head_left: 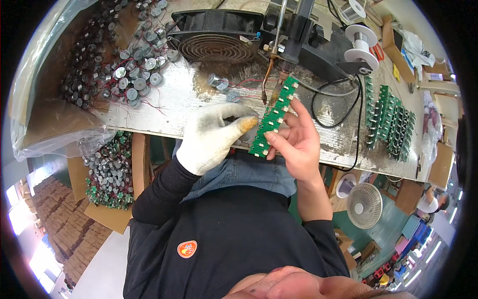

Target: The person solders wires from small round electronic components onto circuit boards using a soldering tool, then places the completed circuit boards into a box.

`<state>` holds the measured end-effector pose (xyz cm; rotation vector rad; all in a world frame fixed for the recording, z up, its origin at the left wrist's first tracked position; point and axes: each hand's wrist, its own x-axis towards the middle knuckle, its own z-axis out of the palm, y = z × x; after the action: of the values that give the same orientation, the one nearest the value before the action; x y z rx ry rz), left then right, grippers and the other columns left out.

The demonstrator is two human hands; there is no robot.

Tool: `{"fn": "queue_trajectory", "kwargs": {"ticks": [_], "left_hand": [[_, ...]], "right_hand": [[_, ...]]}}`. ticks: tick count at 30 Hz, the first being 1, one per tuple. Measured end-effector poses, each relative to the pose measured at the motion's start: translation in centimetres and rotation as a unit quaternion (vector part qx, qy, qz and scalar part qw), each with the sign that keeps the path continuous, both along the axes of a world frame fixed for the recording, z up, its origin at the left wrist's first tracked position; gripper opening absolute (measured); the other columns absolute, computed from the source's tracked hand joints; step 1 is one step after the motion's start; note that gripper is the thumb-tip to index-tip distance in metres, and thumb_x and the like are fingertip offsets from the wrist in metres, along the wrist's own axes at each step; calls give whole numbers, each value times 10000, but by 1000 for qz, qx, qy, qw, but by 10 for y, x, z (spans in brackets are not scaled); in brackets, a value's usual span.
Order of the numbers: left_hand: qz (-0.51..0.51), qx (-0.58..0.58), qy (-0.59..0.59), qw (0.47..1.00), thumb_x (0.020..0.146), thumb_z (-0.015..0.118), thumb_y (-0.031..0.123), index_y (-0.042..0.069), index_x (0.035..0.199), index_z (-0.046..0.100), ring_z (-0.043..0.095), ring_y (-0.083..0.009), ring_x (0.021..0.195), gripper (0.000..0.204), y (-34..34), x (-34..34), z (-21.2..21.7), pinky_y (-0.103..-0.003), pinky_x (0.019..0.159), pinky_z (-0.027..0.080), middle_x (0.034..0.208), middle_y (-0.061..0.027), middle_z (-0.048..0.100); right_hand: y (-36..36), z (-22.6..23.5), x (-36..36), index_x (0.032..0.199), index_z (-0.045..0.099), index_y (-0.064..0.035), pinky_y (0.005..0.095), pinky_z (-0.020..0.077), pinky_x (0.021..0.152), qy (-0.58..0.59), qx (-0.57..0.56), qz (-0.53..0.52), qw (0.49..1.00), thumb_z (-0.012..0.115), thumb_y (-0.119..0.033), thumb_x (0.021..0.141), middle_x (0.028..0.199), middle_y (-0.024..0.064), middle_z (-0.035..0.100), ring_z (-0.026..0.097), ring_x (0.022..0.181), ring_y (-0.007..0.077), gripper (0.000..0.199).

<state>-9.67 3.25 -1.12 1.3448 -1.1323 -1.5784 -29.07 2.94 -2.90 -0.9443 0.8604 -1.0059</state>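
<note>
Currently gripping the green circuit-board strip (275, 118) in the bare right hand (301, 144), with the thumb across the component side and the fingers curled behind. Held over the near edge of the desk (172, 94), at ten o'clock from the right palm and between two and three o'clock from the gloved left hand (209, 134). Slanted along its long axis from seven o'clock, by the body, to one o'clock, toward the soldering head (296, 42). Nearer to the right hand, being in its grasp; just beside the left, with gloved thumb and forefinger close together at the left long edge. No telling whether pinching something there or merely touching the board.

At eleven o'clock from the strip's middle, near that same edge, a thin copper-coloured tip (264, 97); impossible to judge contact. Farther out, at ten o'clock, two small round metal motors (232, 96) with red leads; between nine and ten, a heap of similar motors (132, 93); at three, rows of green boards (383, 119).
</note>
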Motion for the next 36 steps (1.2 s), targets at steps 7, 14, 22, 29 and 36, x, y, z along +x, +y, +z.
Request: {"fn": "queue_trajectory", "kwargs": {"ticks": [7, 14, 22, 29, 36], "left_hand": [[10, 51, 7, 999, 860, 636, 167, -36, 950, 639, 579, -79, 715, 222, -4, -7, 7, -227, 633, 474, 822, -53, 642], [49, 38, 33, 998, 840, 646, 138, -56, 906, 633, 580, -77, 676, 205, -8, -11, 5, -234, 598, 481, 762, -61, 636], [48, 33, 41, 997, 851, 630, 118, -40, 932, 623, 589, -89, 715, 178, -9, -12, 4, -235, 635, 491, 827, -58, 639], [56, 51, 80, 994, 848, 645, 111, -62, 938, 630, 597, -95, 703, 195, -12, -13, 11, -241, 607, 501, 807, -72, 644], [49, 50, 61, 996, 857, 623, 97, -27, 934, 633, 595, -84, 727, 146, -8, -14, 3, -225, 645, 488, 829, -56, 649]], "right_hand": [[1, 1, 1, 1432, 215, -13, 227, 519, 504, -7, -8, 2, 1000, 590, 115, 823, 1056, 187, 565, 646, 714, 172, 726], [-1, 2, 4, 1426, 227, -10, 226, 523, 514, -19, -15, -11, 1000, 591, 122, 819, 1044, 184, 572, 647, 714, 171, 720], [-3, 4, 4, 1426, 226, -7, 226, 529, 523, -14, -15, -18, 1000, 593, 117, 820, 1045, 184, 574, 649, 723, 173, 720], [-4, 7, 4, 1426, 229, -10, 224, 529, 514, -16, -28, -21, 999, 594, 124, 815, 1038, 178, 574, 649, 729, 172, 724], [-1, 0, 2, 1426, 231, -16, 230, 529, 513, -16, -23, -19, 999, 595, 133, 810, 1037, 177, 571, 649, 726, 175, 731]]}}
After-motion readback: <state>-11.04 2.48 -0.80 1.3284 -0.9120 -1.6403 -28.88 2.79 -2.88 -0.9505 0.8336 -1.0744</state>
